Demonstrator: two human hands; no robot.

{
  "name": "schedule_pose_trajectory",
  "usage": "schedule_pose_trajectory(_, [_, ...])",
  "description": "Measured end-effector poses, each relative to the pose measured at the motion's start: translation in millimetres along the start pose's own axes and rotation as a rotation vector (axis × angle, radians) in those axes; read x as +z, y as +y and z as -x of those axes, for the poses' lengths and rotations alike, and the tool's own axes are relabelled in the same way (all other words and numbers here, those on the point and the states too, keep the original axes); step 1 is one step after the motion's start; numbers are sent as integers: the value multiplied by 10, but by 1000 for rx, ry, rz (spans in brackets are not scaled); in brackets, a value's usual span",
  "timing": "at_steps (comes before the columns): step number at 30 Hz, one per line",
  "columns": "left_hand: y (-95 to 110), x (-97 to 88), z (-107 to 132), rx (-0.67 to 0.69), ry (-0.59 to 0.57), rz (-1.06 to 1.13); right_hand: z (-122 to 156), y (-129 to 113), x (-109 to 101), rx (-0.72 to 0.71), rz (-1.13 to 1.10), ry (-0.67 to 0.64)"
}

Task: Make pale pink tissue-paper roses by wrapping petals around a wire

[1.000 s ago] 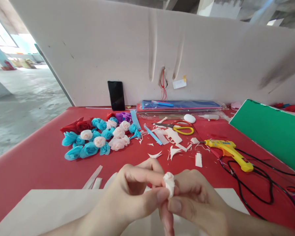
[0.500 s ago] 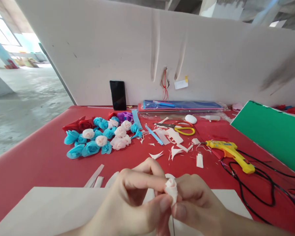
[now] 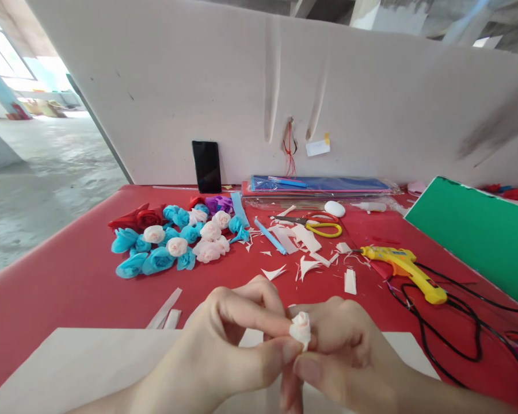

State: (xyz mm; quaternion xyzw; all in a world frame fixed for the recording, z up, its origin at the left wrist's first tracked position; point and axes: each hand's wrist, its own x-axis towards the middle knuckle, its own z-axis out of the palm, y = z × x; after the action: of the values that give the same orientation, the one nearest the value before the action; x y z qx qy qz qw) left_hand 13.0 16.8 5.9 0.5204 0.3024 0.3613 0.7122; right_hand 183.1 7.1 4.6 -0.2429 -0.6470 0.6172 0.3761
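A small pale pink paper rose (image 3: pixel 301 328) sits between the fingertips of both hands, low in the middle of the view. My left hand (image 3: pixel 228 345) pinches its left side with thumb and forefinger. Pressed against its right side is my right hand (image 3: pixel 345 351), fingers curled round the lower part. Both hands hover over a pale sheet (image 3: pixel 90 368) on the red table (image 3: pixel 69 282). Whatever lies under the rose is hidden by my fingers.
A heap of blue, pink, red and purple paper roses (image 3: pixel 176 236) lies at the left. Paper scraps (image 3: pixel 306 253), yellow-handled scissors (image 3: pixel 322 227), a yellow glue gun (image 3: pixel 403 264) with black cord (image 3: pixel 453 322), a green sheet (image 3: pixel 479 230), packed paper (image 3: pixel 319 185) and a black phone (image 3: pixel 206 166) fill the back.
My fingers have shifted round the rose, turning it a little; it sits slightly lower than a second ago. Both hands keep their grip. Nothing on the table has moved.
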Motion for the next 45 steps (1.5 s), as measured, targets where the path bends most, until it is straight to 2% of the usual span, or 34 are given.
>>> schedule_pose_trajectory(4, [29,-28,22,-44,-55,-11,-25,-39,23,-98,214,90])
schedule_pose_trajectory(9, [24,-53,27,37,-102,29,-54,-49,34,-249,359,180])
schedule_pose_trajectory(15, [41,-3,-30,113,-6,-120,-65,-13,63,-375,527,310])
schedule_pose_trajectory(22, [66,6,-11,181,44,-270,-35,45,65,-451,673,370])
schedule_pose_trajectory(26, [97,-19,-6,227,25,-365,-34,22,73,-447,660,355])
schedule_pose_trajectory(34, [134,-29,33,140,-29,-282,-34,-25,79,-418,629,297])
schedule_pose_trajectory(45, [114,-39,32,148,-31,-280,-42,-57,97,-225,408,231])
